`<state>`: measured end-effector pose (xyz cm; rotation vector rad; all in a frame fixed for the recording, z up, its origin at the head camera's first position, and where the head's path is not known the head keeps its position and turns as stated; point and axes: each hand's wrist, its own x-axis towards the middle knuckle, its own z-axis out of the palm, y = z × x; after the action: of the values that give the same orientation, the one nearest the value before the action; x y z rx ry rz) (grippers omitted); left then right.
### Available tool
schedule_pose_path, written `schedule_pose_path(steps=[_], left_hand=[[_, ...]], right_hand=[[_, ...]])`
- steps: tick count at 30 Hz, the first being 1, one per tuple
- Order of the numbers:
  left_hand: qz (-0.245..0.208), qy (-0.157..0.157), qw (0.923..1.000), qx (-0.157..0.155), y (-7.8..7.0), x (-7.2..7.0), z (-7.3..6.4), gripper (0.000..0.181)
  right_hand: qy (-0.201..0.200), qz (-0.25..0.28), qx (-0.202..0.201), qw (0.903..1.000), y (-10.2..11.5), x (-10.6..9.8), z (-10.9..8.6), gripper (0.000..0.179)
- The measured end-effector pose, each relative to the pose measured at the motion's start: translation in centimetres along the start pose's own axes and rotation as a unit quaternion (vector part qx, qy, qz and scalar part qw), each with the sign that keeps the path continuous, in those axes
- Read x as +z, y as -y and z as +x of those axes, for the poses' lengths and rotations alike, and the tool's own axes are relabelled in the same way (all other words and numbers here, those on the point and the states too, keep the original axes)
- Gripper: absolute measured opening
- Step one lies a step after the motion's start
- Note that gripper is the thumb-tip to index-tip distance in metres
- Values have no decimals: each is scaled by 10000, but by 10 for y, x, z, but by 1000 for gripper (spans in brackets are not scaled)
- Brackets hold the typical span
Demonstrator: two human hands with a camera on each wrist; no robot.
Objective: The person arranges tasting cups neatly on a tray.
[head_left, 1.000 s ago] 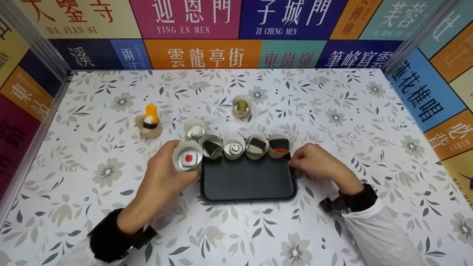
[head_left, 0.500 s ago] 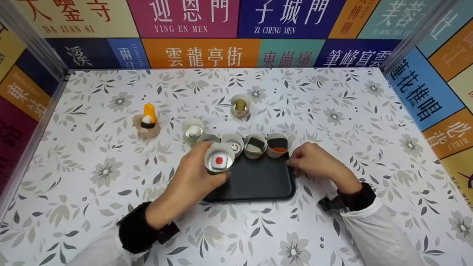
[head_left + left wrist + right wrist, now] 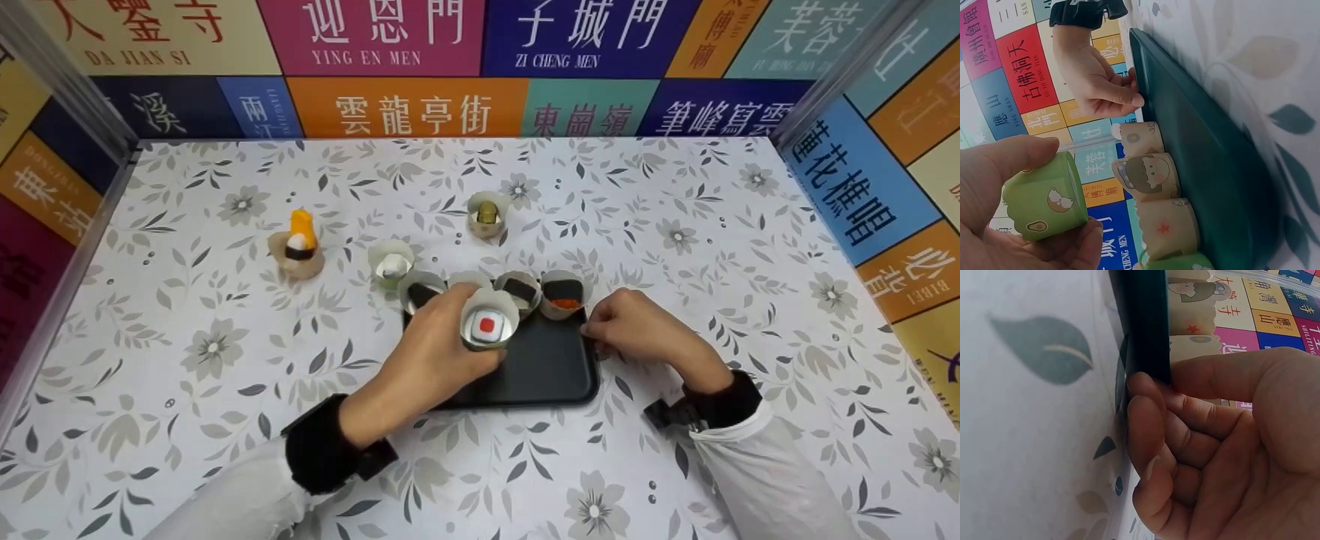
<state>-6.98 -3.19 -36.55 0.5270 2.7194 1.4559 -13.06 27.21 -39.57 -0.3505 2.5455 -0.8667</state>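
Observation:
My left hand [image 3: 431,352] grips a green paper cup [image 3: 1047,194] with animal and avocado prints. The cup holds a white sushi piece with a red centre [image 3: 487,326], above the dark rectangular tray [image 3: 547,371]. At the tray's right edge, my right hand [image 3: 637,330] pinches the rim between thumb and curled fingers. Several paper cups with sushi pieces stand in a row along the tray's far side, among them a cup with an orange-red filling [image 3: 564,303] at the right end. My left hand and its cup partly hide the row's left part.
Beyond the tray stand a cup with a white piece [image 3: 391,266] and a cup with a green-topped piece [image 3: 487,215]. Farther left is a cup with an orange-topped piece [image 3: 298,251]. Printed panels [image 3: 412,109] wall the flower-patterned table [image 3: 735,247] at back and sides.
My left hand has carried the green cup rightward, from beside the tray's left end to above the tray. My right hand has stayed at the tray's right edge.

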Motion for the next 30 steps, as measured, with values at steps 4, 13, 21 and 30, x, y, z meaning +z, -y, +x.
schedule_pose_path(steps=[4,13,21,30], left_hand=[[81,161,9998,-36,-4,6,3,66],[19,607,9981,-49,-12,22,8,69],[-25,885,9960,124,-14,42,14,60],[251,1019,9940,322,-19,65,21,56]], right_hand=[[-24,-43,-45,10000,0,1,1,24],[-68,-115,-25,9999,0,1,2,23],[-87,-142,-91,9998,0,0,1,24],[-58,-81,-226,9997,-1,1,3,23]])
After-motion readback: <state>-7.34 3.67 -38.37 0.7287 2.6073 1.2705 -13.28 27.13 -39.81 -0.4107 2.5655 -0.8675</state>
